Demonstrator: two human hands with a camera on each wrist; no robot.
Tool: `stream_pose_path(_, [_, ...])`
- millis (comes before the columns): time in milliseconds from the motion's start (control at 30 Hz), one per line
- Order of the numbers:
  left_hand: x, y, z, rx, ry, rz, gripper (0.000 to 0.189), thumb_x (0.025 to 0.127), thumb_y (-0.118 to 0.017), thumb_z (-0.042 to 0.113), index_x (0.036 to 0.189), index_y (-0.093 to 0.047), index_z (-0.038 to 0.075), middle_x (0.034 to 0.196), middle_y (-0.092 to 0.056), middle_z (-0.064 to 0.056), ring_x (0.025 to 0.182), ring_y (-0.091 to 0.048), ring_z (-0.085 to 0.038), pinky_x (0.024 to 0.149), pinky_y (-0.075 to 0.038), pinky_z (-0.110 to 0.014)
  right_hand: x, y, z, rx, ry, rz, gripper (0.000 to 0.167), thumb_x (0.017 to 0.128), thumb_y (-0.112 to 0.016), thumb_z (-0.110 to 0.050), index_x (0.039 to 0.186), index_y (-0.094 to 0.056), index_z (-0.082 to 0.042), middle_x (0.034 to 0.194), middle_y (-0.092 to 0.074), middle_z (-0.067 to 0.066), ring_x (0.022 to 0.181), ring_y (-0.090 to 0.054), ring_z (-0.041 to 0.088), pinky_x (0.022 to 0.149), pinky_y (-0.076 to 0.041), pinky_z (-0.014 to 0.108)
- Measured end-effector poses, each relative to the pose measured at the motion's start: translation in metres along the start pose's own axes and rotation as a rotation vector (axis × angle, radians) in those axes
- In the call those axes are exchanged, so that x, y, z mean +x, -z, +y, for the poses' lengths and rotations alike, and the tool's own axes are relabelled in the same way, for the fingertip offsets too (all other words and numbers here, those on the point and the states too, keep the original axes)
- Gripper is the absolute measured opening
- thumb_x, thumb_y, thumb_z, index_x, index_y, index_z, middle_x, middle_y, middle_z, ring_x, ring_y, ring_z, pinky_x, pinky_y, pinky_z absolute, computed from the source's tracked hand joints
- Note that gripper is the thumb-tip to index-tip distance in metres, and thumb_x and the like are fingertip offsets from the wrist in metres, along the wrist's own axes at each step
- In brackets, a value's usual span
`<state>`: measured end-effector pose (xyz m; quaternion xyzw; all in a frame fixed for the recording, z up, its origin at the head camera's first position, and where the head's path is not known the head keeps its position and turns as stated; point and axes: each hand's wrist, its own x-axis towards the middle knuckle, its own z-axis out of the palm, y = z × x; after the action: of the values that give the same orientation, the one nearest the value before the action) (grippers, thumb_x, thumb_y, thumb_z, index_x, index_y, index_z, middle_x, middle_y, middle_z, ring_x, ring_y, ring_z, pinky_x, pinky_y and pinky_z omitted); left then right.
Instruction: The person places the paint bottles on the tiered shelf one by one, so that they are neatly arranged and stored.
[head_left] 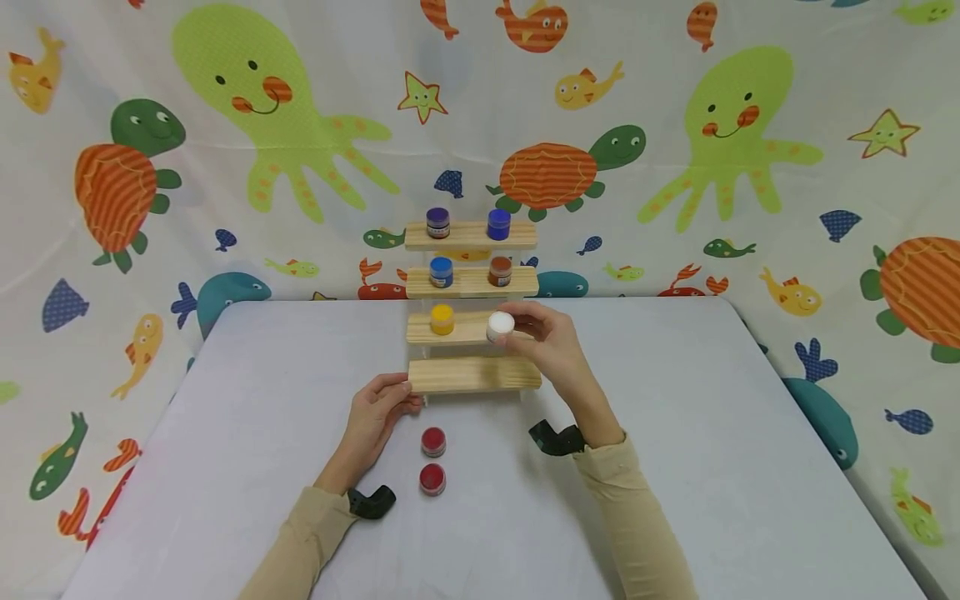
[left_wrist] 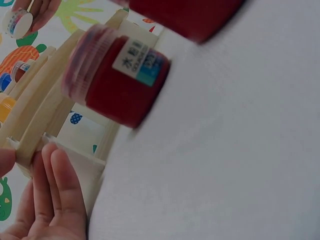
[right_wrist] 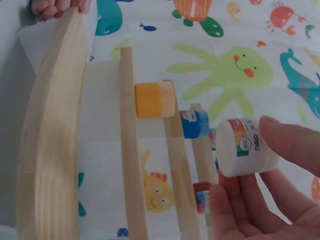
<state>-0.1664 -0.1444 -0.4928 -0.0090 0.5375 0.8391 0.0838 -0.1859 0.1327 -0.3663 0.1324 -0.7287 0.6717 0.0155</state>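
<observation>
My right hand [head_left: 557, 343] pinches a white paint jar [head_left: 500, 326] between thumb and fingers, at the right part of the second-lowest step of a wooden tiered shelf [head_left: 474, 377]. In the right wrist view the labelled jar [right_wrist: 246, 147] is tilted sideways; whether it touches the step I cannot tell. With thumb and fingers, my left hand [head_left: 377, 414] grips the left end of the lowest step. A yellow paint jar [head_left: 442, 319] stands left of the white one. Two red paint jars [head_left: 432, 442] sit on the table in front of the shelf, near the left hand.
Higher steps carry a blue jar [head_left: 441, 272], a brown jar [head_left: 500, 271], a purple jar [head_left: 438, 222] and a dark blue jar [head_left: 498, 224]. White cloth covers the table [head_left: 315, 350]. A curtain [head_left: 465, 75] with sea animals hangs behind.
</observation>
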Motion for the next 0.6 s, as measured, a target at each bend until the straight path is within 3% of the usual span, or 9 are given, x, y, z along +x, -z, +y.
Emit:
stream_pose_path(167, [0.000, 0.000, 0.000, 0.007, -0.002, -0.002, 0.028, 0.099, -0.059, 0.004, 0.122, -0.049, -0.008, 0.093, -0.069, -0.008, 0.083, -0.067, -0.018, 0.078, -0.058, -0.028, 0.007, -0.001, 0.011, 0.050, 0.010, 0.064, 0.039, 0.087, -0.073, 0.002, 0.124, -0.062, 0.005, 0.125, -0.061, 0.015, 0.111, -0.058, 0.026, 0.092, -0.054, 0.028])
stream_pose_path(400, [0.000, 0.001, 0.000, 0.007, -0.002, -0.008, 0.026, 0.099, -0.059, 0.004, 0.121, -0.049, -0.007, 0.094, -0.069, -0.007, 0.084, -0.067, -0.018, 0.078, -0.058, -0.027, 0.017, -0.002, 0.027, 0.096, 0.027, 0.160, 0.038, 0.086, -0.071, 0.010, 0.123, -0.063, 0.007, 0.125, -0.061, 0.019, 0.113, -0.059, 0.028, 0.092, -0.054, 0.026])
stream_pose_path(600, [0.001, 0.001, -0.001, 0.006, -0.013, -0.013, 0.026, 0.099, -0.059, 0.004, 0.121, -0.050, -0.007, 0.094, -0.069, -0.008, 0.084, -0.067, -0.018, 0.077, -0.058, -0.027, 0.022, -0.003, 0.039, 0.081, 0.027, 0.191, 0.040, 0.085, -0.071, 0.011, 0.123, -0.063, 0.006, 0.125, -0.062, 0.020, 0.110, -0.061, 0.028, 0.090, -0.055, 0.025])
